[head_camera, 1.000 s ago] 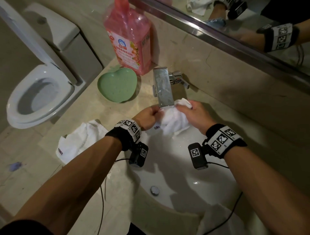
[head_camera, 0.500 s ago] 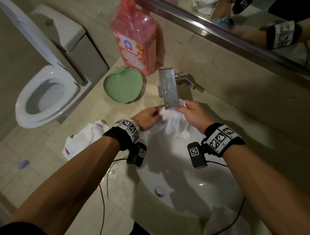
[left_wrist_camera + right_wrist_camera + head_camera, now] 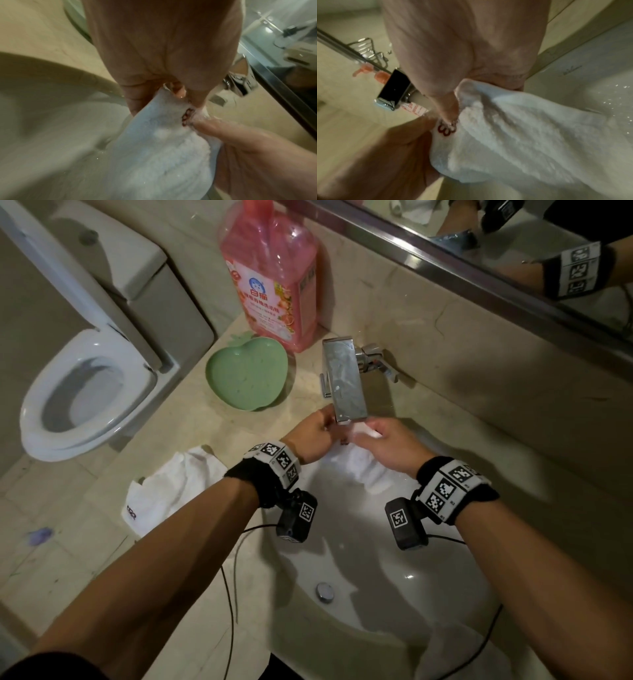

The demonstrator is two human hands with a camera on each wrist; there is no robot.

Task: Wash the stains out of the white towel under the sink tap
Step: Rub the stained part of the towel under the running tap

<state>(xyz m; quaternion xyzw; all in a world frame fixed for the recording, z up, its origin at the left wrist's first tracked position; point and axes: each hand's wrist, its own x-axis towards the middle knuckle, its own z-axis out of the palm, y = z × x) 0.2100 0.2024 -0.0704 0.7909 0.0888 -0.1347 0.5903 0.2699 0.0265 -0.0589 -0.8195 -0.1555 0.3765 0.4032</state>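
Observation:
A wet white towel (image 3: 363,467) hangs into the white sink basin (image 3: 376,577) just below the chrome tap (image 3: 344,381). My left hand (image 3: 313,436) pinches its upper edge from the left, and my right hand (image 3: 387,445) grips it from the right, knuckles close together under the spout. In the left wrist view the towel (image 3: 163,148) shows red embroidered letters (image 3: 186,117) between the two hands. The right wrist view shows the same towel (image 3: 522,135), the red letters (image 3: 447,129) and the tap spout (image 3: 393,89). I cannot make out running water.
A second white cloth (image 3: 171,491) lies on the beige counter left of the basin. A green heart-shaped dish (image 3: 246,374) and a pink detergent bottle (image 3: 274,275) stand behind it. A toilet (image 3: 82,392) is at far left. Mirror and wall run along the right.
Both hands have moved up closer under the spout and drawn together. The towel, bunched between them before, now hangs lower into the basin.

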